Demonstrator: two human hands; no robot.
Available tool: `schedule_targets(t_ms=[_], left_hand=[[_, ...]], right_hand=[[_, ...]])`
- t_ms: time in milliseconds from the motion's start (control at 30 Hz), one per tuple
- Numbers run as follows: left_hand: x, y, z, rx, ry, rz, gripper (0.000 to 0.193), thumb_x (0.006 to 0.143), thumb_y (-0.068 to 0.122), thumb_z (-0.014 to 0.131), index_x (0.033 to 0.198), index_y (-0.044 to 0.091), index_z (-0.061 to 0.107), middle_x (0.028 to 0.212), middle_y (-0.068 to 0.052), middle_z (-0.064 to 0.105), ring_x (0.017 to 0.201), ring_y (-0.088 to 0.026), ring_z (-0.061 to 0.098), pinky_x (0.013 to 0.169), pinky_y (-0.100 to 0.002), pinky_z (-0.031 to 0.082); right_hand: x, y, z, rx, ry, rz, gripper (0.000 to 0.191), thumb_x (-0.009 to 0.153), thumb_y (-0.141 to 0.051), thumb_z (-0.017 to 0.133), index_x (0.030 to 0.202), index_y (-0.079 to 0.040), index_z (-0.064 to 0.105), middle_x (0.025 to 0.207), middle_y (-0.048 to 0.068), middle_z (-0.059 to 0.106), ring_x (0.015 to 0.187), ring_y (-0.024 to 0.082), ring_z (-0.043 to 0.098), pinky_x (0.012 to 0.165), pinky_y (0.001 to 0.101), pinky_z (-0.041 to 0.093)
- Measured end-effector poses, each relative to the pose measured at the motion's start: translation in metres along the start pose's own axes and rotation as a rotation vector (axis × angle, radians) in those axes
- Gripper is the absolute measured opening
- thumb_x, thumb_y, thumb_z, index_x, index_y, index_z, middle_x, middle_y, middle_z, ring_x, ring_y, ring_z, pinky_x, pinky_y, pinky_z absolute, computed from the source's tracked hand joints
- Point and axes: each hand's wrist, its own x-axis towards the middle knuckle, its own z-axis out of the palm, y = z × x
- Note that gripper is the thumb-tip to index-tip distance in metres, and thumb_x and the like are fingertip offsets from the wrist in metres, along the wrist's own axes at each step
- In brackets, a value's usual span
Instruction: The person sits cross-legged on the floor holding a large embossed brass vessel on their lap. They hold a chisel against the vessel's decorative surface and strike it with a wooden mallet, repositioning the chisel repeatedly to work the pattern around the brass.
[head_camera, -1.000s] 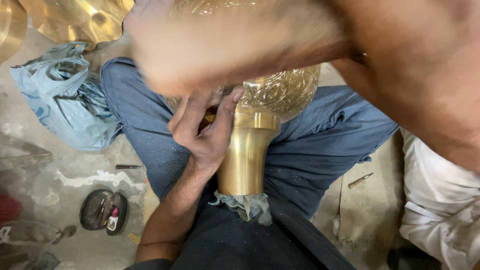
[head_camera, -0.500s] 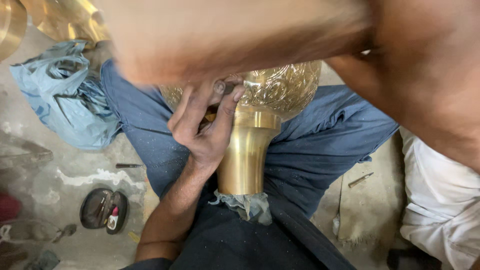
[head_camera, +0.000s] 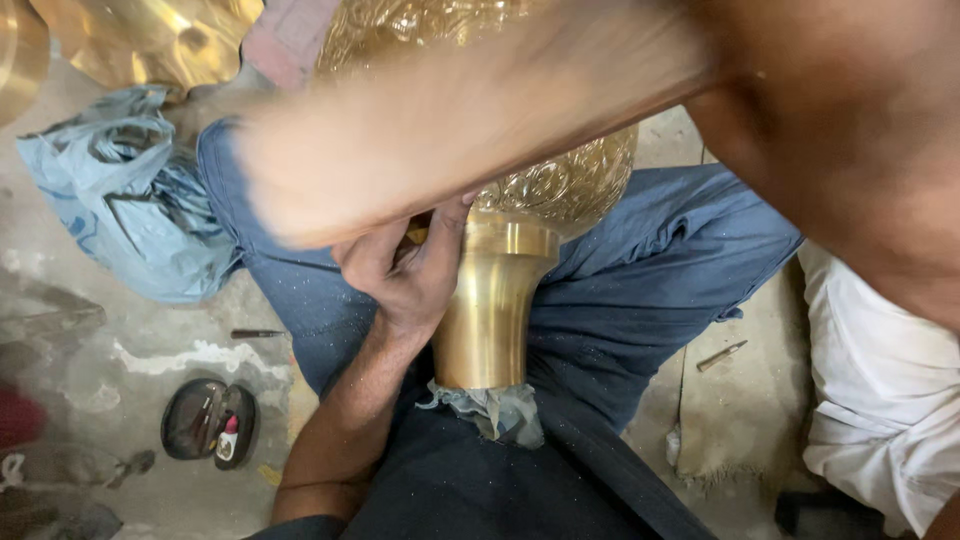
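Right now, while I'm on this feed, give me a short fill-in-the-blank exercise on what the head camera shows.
1. The left hand rests against the neck of a ____-coloured metal vase lying across the person's lap.
2. The vase's smooth neck meets a body whose surface is ____, not plain.
3. A crumpled ____ plastic bag lies on the floor by the knee.
4. The right forearm crosses the view as a ____ streak, its hand out of frame.

Missing words: gold; embossed; blue; blurred
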Motion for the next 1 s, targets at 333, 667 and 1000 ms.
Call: schedule_targets(t_ms=[333,667,1000], left_hand=[[-0.001,0.007,0.002,-0.051,-0.029,-0.042,0.02,0.091,-0.001,0.084,0.107,-0.005,0.073,0.094,-0.011,0.075,0.077,-0.015,0.068,0.072,-0.027,0.055],[-0.003,0.006,0.004,-0.093,-0.051,-0.008,0.024,0.095,0.002,0.082,0.115,-0.005,0.071,0.098,-0.011,0.075,0.08,-0.012,0.068,0.068,-0.025,0.053],[-0.013,-0.006,0.005,-0.047,-0.036,-0.048,0.018,0.091,0.0,0.088,0.103,-0.003,0.074,0.082,-0.008,0.074,0.069,-0.013,0.065,0.06,-0.024,0.05]], right_hand=[[-0.008,0.003,0.0,-0.001,-0.002,0.01,0.024,0.098,-0.008,0.07,0.12,0.002,0.064,0.093,0.013,0.068,0.08,0.021,0.069,0.065,0.0293,0.052],[-0.007,0.0,-0.003,-0.016,-0.004,0.005,0.023,0.098,-0.009,0.07,0.118,0.001,0.066,0.092,0.013,0.068,0.08,0.022,0.069,0.066,0.0299,0.052],[-0.014,0.001,0.0,-0.033,-0.024,0.007,0.022,0.099,-0.01,0.07,0.117,0.001,0.067,0.092,0.014,0.068,0.08,0.023,0.068,0.066,0.0306,0.052]])
